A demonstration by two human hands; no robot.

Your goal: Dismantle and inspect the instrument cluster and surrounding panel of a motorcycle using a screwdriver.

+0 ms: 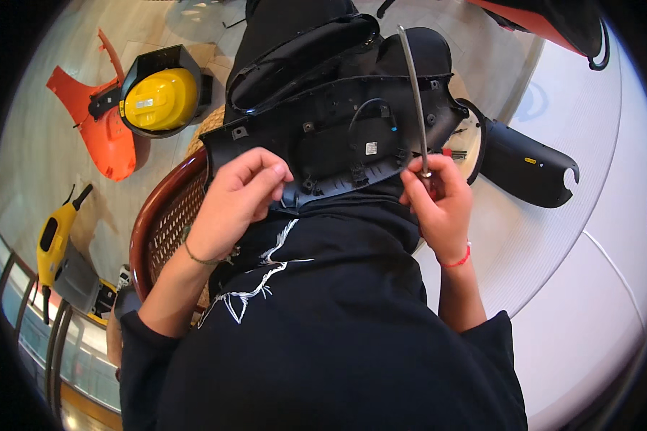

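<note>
Black shirt (323,330) fills the lower centre. Above it, mid-frame, the hollow black shell (323,140) contains a cable (370,100) and a white label (371,148). At its left edge the left hand (244,190) curls its fingers; whether they hold anything, I cannot tell. The right hand (440,201) pinches a metal rod (414,86) aimed upward. Upper left, a black housing (142,65) holds a yellow dome (162,100).

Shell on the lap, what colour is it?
The shell is black, clearest in the head view.
</note>
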